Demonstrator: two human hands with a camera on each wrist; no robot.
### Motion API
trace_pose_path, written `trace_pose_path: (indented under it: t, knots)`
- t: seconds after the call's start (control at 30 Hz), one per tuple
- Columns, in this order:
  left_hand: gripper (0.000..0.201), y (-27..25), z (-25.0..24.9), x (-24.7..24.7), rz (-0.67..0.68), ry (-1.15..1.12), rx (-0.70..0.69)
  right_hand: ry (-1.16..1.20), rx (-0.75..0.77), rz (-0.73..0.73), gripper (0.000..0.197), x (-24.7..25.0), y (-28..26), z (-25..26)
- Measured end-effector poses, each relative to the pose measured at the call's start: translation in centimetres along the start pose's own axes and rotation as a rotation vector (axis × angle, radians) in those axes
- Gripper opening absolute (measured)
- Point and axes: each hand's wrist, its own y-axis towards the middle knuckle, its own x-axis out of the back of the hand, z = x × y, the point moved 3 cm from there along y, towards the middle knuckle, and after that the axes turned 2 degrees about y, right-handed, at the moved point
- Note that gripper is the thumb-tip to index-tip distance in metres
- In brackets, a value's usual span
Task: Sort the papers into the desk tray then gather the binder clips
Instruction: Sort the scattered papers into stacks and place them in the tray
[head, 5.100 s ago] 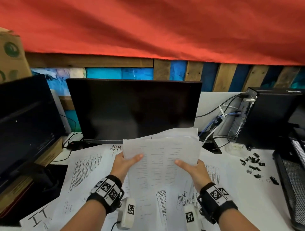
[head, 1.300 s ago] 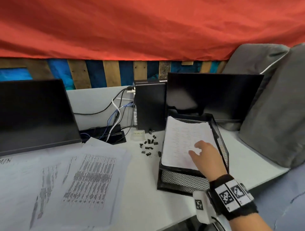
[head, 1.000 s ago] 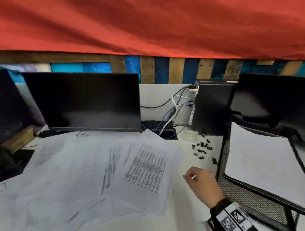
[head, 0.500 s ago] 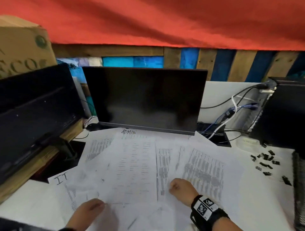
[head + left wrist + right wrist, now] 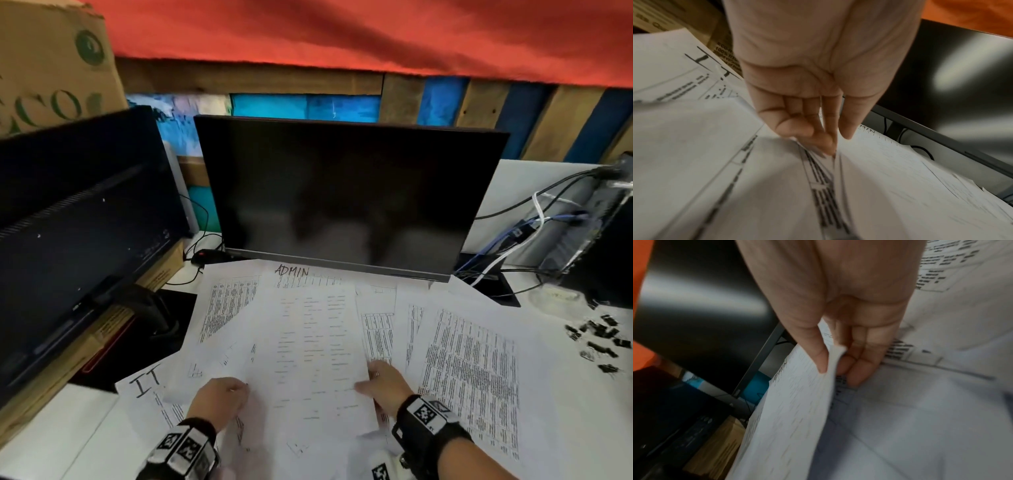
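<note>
Printed papers (image 5: pixel 469 363) lie fanned over the white desk, one headed ADMIN (image 5: pixel 292 270), one headed IT (image 5: pixel 147 378). A sheet (image 5: pixel 308 346) lies on top in the middle. My left hand (image 5: pixel 239 390) pinches its left edge, seen close in the left wrist view (image 5: pixel 836 141). My right hand (image 5: pixel 368 377) pinches its right edge, thumb (image 5: pixel 821 360) on top and fingers (image 5: pixel 858 371) underneath, with that edge of the sheet (image 5: pixel 795 402) lifted. Several black binder clips (image 5: pixel 597 337) lie scattered at the far right. The desk tray is out of view.
A dark monitor (image 5: pixel 342 192) stands right behind the papers, a second screen (image 5: pixel 78 233) at the left on a box. A cardboard box (image 5: pixel 51 61) is at the top left. Cables (image 5: pixel 534 222) and a black computer case (image 5: pixel 616 246) sit at the right.
My right hand left the tray, where a stack now lies, and came back to the spread papers. Both hands have since closed on the edges of the middle sheet.
</note>
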Motion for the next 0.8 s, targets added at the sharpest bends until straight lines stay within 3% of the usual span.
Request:
trace_pose_path:
  t: [0.03, 0.1, 0.13, 0.23, 0.33, 0.43, 0.5, 0.6, 0.67, 0.8]
  knots:
    - [0.034, 0.2, -0.1, 0.3, -0.027, 0.002, 0.004, -0.022, 0.011, -0.002, 0.022, 0.3, 0.2, 0.2]
    - [0.015, 0.9, -0.3, 1.1, -0.107, 0.004, 0.013, -0.006, 0.029, -0.063, 0.01, 1.3, 0.5, 0.5]
    - [0.01, 1.1, -0.8, 1.5, -0.133, -0.011, 0.024, 0.016, 0.036, -0.123, 0.016, 2.1, 0.7, 0.6]
    - [0.043, 2.3, -1.5, 1.9, -0.144, -0.034, 0.057, 0.032, 0.029, -0.267, 0.024, 4.5, 1.0, 0.5]
    - [0.054, 3.5, -2.4, 1.9, -0.109, -0.033, 0.119, 0.013, 0.004, -0.362, 0.024, 6.0, 1.2, -0.1]
    - [0.05, 4.9, -2.5, 1.3, -0.069, -0.101, 0.162, -0.022, -0.032, -0.417, 0.037, 6.5, 1.3, -0.9]
    - [0.036, 5.6, -2.5, 0.9, -0.064, -0.162, 0.154, -0.01, -0.061, -0.411, 0.043, 6.5, 1.2, -1.6]
    - [0.003, 5.2, -2.8, 0.1, 0.057, -0.247, 0.165, 0.035, -0.076, -0.365, 0.039, 6.5, 1.1, -2.3]
    - [0.001, 4.4, -2.6, -0.5, 0.21, -0.279, 0.191, 0.133, -0.07, -0.318, 0.037, 6.5, 0.8, -2.2]
    - [0.021, 2.8, -1.1, -1.6, 0.417, -0.366, 0.232, 0.116, -0.045, -0.202, 0.027, 5.6, 0.2, -1.1]
